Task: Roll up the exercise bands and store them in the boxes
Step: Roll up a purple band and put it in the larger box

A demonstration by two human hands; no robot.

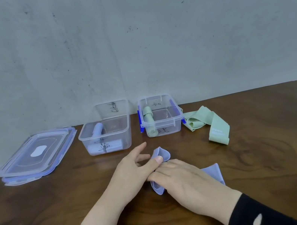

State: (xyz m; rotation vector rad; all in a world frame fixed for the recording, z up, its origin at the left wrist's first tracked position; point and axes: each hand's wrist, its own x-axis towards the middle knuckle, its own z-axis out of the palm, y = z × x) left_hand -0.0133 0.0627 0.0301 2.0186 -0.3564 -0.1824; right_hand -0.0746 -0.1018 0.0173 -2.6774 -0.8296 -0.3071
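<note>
Working band: I see a lilac exercise band (pixel 213 173) lying on the table (pixel 62 211) at lower centre of the frame, its far end looped up into a small open fold, its near end fanning out to the right from under my right hand.
Left hand (pixel 133 166): thumb pressed onto the looped end of the lilac band, pinching it; the other fingers stretched forward and apart.
Right hand (pixel 183 179): laid palm down over the middle of the lilac band, fingers straight and pointing left, touching the left hand.
Left box (pixel 107 128): clear, lidless, centre of the frame against the wall; two rolled lilac bands (pixel 98 130) inside.
Right box (pixel 161 115): clear with blue clips, just right of the left box; two rolled green bands (pixel 148 116) along its left side.
Loose green band (pixel 207 121): unrolled on the table, right of the right box, one end touching it.
Lids (pixel 36 154): two stacked, at middle left of the frame.
Sleeves (pixel 260 213): black, at the bottom edge.
</note>
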